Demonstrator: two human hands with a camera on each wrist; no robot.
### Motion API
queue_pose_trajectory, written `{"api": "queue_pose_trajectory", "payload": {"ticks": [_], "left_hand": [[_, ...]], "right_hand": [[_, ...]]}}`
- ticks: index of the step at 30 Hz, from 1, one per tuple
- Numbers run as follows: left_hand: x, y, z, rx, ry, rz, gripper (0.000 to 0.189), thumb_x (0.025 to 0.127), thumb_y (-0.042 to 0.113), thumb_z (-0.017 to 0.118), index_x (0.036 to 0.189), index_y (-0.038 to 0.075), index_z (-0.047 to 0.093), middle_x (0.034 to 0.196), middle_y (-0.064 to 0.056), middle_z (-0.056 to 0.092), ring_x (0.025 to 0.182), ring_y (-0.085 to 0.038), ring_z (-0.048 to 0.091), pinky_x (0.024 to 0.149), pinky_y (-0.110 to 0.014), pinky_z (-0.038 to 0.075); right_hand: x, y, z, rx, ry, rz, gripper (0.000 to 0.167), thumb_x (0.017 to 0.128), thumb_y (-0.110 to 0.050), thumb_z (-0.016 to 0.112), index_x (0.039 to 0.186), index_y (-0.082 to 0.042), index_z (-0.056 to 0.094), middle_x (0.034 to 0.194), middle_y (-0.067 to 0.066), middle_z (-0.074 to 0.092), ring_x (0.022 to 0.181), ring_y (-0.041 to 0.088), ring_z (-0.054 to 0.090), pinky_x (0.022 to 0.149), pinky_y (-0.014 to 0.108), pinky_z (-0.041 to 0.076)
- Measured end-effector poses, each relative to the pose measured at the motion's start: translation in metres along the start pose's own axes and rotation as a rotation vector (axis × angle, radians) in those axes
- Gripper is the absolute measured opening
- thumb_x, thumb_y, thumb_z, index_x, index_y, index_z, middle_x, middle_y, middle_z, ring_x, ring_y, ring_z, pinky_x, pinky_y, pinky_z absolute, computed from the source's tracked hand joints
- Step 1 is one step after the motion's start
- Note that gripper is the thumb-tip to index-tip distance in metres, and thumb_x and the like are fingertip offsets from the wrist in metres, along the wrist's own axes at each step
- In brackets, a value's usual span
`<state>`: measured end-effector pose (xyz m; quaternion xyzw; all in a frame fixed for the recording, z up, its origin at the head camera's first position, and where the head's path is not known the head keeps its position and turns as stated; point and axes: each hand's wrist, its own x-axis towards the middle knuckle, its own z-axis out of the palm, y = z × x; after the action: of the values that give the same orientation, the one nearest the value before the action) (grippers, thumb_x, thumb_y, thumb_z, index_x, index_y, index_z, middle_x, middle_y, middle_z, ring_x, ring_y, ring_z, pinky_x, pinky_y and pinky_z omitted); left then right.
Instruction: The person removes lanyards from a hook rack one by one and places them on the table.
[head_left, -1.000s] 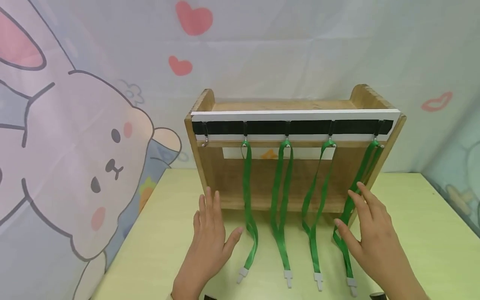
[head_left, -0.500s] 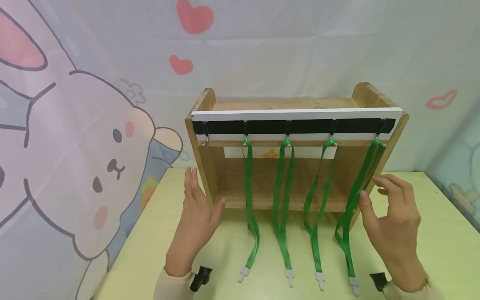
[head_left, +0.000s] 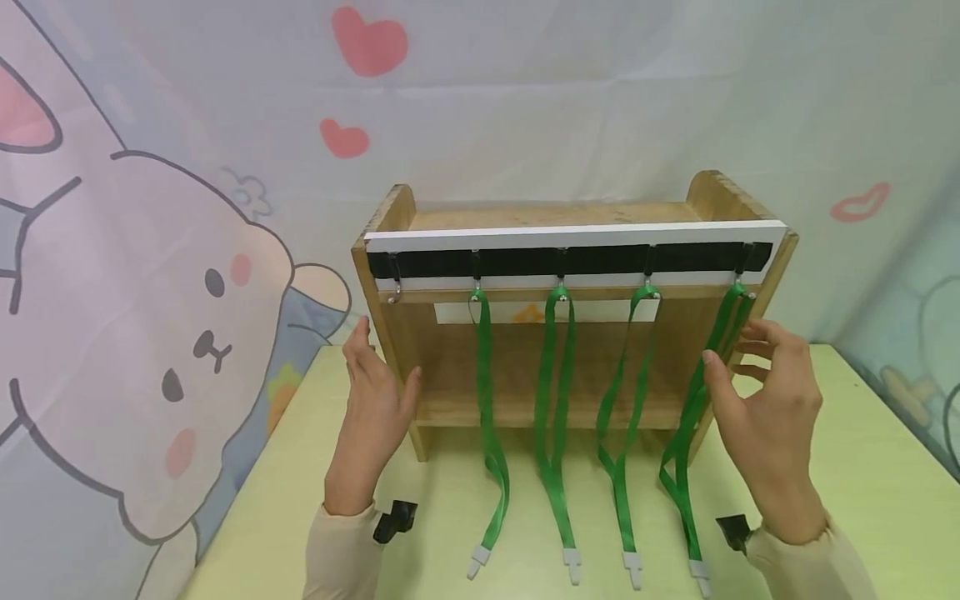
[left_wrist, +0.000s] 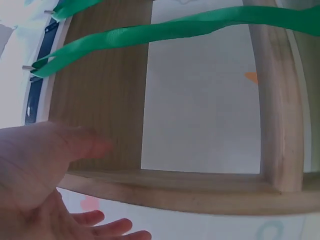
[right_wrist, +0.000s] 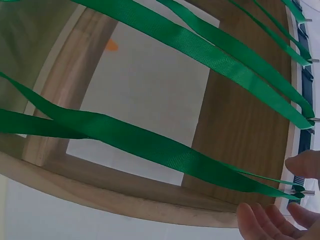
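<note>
A small wooden shelf (head_left: 487,215) stands on the table, a white strip (head_left: 525,241) with a black band and several metal hooks across its front. Green lanyards hang from the hooks, among them the leftmost lanyard (head_left: 484,375) and the rightmost lanyard (head_left: 685,433), each ending in a whitish clip. The far-left hook (head_left: 397,289) carries none. My left hand (head_left: 371,417) is raised beside the shelf's left side, fingers extended and thumb apart. Beside the right side, my right hand (head_left: 778,408) has bent fingers spread from the thumb, near the rightmost lanyard (right_wrist: 165,150), holding nothing.
The pale yellow-green table (head_left: 255,525) extends around the shelf. Behind it hangs a cloth backdrop (head_left: 570,117) printed with a rabbit and hearts. Black wrist mounts (head_left: 395,521) sit at both sleeves.
Both hands have moved up and outward to the shelf's sides. The right hand's fingers have bent more. The head view has shifted slightly; the lanyards still hang from the same hooks.
</note>
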<state>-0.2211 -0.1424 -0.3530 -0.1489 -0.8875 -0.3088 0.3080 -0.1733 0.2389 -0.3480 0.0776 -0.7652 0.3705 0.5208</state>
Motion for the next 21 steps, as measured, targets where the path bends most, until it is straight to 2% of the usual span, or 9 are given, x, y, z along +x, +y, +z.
{"api": "queue_pose_trajectory", "payload": {"ticks": [4,8,15,21], "left_hand": [[0.004,-0.003,0.002,-0.05,0.035,-0.066,0.073,0.095,-0.003,0.064,0.145,-0.007,0.011,0.132,-0.036,0.033,0.122,-0.053,0.047,0.094,-0.059,0.049],[0.005,-0.007,0.005,-0.096,0.061,-0.118,0.066,0.095,-0.006,0.06,0.143,-0.008,0.016,0.132,-0.037,0.037,0.117,-0.053,0.053,0.091,-0.062,0.05],[0.008,-0.011,0.012,-0.089,0.133,-0.115,0.056,0.095,-0.012,0.055,0.141,-0.008,0.024,0.129,-0.036,0.043,0.112,-0.055,0.056,0.087,-0.063,0.051],[0.012,-0.011,0.015,-0.119,0.104,-0.106,0.057,0.094,-0.015,0.055,0.141,-0.008,0.025,0.129,-0.036,0.043,0.114,-0.054,0.056,0.088,-0.063,0.051]], "right_hand": [[0.005,-0.004,0.004,-0.007,0.016,0.032,0.045,0.084,0.007,0.075,0.124,0.012,0.058,0.104,0.027,0.064,0.089,-0.009,0.055,0.075,0.004,0.043],[0.009,-0.005,0.008,-0.02,0.023,0.039,0.034,0.085,0.002,0.076,0.116,0.012,0.063,0.095,0.024,0.068,0.083,-0.014,0.054,0.072,0.003,0.042],[0.013,-0.006,0.009,-0.057,0.017,0.042,0.019,0.089,0.0,0.074,0.102,0.011,0.068,0.086,0.023,0.071,0.077,-0.021,0.049,0.069,0.001,0.039],[0.02,-0.004,0.008,-0.083,0.015,0.027,0.011,0.09,0.001,0.07,0.092,0.011,0.069,0.081,0.023,0.071,0.074,-0.023,0.046,0.068,0.002,0.038]]}}
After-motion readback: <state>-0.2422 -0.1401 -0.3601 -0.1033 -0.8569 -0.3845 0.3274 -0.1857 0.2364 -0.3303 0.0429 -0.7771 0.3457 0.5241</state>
